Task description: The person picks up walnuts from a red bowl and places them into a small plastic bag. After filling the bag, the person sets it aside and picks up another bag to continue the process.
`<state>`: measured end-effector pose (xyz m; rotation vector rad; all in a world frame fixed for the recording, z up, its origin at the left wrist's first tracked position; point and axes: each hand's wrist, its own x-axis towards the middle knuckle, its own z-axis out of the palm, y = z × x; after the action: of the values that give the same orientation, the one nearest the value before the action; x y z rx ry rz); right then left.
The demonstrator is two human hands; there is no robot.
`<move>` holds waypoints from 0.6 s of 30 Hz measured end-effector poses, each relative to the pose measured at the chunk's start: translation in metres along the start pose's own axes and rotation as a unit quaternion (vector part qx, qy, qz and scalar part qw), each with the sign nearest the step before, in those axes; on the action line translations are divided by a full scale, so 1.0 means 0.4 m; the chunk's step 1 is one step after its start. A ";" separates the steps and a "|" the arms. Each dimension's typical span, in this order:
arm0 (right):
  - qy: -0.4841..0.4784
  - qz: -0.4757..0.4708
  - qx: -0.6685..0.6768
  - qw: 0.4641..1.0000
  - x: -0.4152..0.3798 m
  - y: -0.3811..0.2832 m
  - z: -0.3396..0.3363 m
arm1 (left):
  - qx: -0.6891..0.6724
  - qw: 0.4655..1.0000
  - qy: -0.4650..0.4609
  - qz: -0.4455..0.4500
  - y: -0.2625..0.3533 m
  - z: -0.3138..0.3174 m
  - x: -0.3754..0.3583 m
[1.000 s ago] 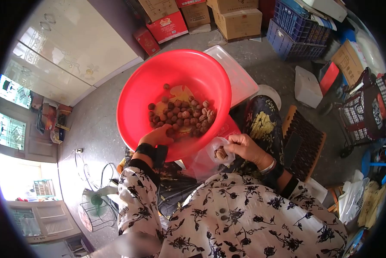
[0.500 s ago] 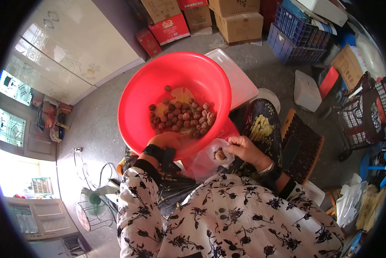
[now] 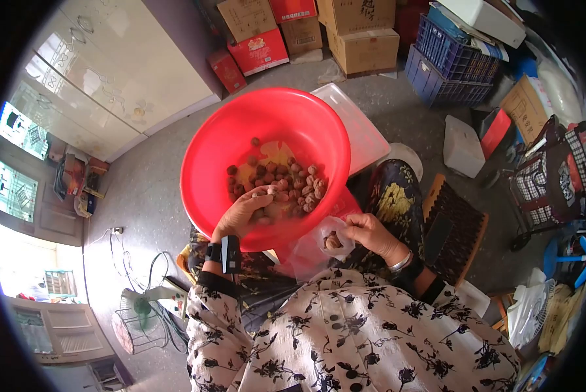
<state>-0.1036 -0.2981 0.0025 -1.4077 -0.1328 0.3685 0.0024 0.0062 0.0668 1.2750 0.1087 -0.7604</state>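
A big red basin (image 3: 208, 140) holds several brown walnuts (image 3: 311, 189), gathered mostly at its near right side. Inside the basin, my left hand (image 3: 240, 210) curls its fingers around walnuts; motion blur hides how many. A dark band with a small box is strapped to that wrist. My right hand (image 3: 369, 234) pinches the rim of a clear plastic bag (image 3: 309, 255) just outside the basin's near right edge. The bag's mouth gapes, and a walnut (image 3: 332, 242) shows inside it.
A pale plastic lid or tray (image 3: 361, 130) lies behind the basin. Cardboard boxes (image 3: 368, 49) and blue crates (image 3: 443, 85) stand at the back. To the right are a woven seat (image 3: 459, 228) and a checked cart (image 3: 534, 186); a fan (image 3: 139, 310) is at left.
My left hand has moved from the near rim farther into the basin, among the walnuts. My right hand still grips the bag, almost in the same place.
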 end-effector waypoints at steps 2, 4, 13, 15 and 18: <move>-0.004 0.001 -0.006 1.000 0.004 0.019 -0.012 | -0.049 0.998 -0.028 0.018 -0.009 -0.003 -0.015; -0.011 0.002 -0.013 1.000 0.006 0.027 -0.014 | -0.099 0.993 -0.055 0.037 -0.018 -0.001 -0.028; 0.013 0.046 0.018 0.999 0.003 0.037 -0.012 | -0.187 0.966 -0.162 0.080 -0.055 0.051 -0.063; 0.032 0.020 0.008 0.999 -0.002 0.029 -0.002 | -0.165 0.979 -0.100 0.065 -0.059 0.067 -0.080; 0.025 0.034 0.016 0.999 -0.003 0.031 -0.008 | -0.100 0.986 -0.124 0.047 -0.058 0.094 -0.089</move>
<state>-0.1057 -0.3001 -0.0101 -1.3915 -0.0383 0.3899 -0.0501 -0.0131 0.0769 0.9805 -0.0757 -0.8002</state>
